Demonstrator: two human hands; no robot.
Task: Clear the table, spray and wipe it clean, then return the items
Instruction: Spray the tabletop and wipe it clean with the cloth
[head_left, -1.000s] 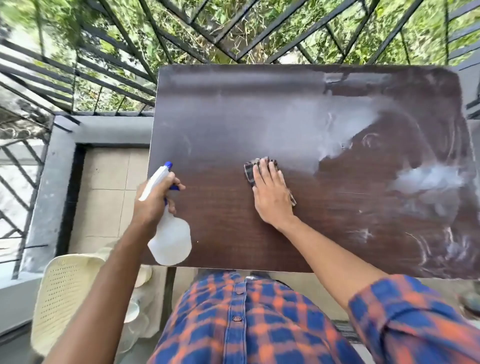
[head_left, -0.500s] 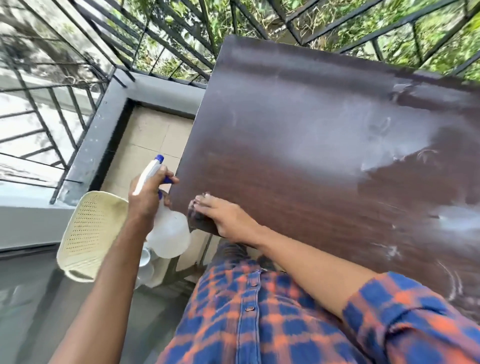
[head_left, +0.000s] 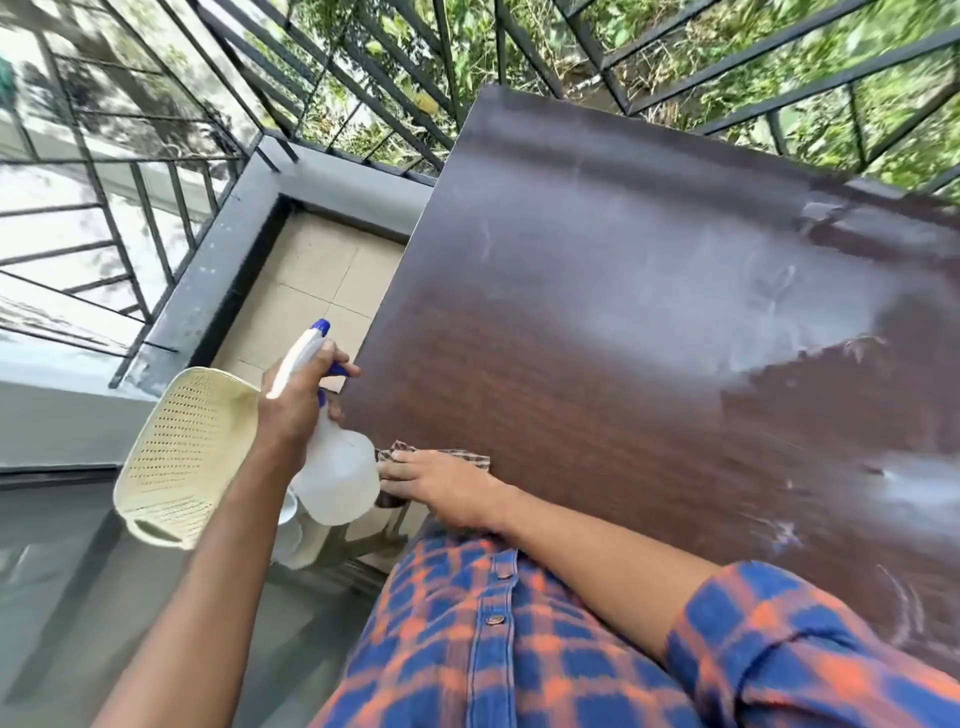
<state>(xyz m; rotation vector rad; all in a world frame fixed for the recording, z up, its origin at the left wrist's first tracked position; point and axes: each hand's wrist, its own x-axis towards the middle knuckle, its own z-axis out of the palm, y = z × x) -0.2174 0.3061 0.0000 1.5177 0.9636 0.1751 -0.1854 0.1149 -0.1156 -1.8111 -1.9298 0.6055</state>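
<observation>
Pressing a checked cloth (head_left: 474, 459) flat on the brown table (head_left: 597, 322), the right hand (head_left: 447, 486) lies at the near left corner. Its fingers are straight and spread on top of the cloth, not curled round it. The fingertips reach the left edge of the table, and a bit of cloth pokes out on the far side of the hand.

The left hand (head_left: 296, 405) holds a white spray bottle (head_left: 340, 480) in the air, just left of the table edge. The fingers wrap tight round the neck of the bottle, and one finger sits on the blue trigger. The blue tip points up and away. The round body of the bottle hangs right beside the right hand's fingertips.

The table top looks dark and wet near the hands. White, foggy patches cover the middle and the right side.

A cream plastic basket (head_left: 182, 452) full of tiny holes sits low on the left, under the left arm. Some white dishes (head_left: 288, 512) peek out below the bottle. Pale floor tiles (head_left: 311, 291) show at the far left of the table, and a black metal railing (head_left: 395, 67) with green leaves behind it runs along the far side. The person wears a blue and orange checked shirt (head_left: 493, 634).
</observation>
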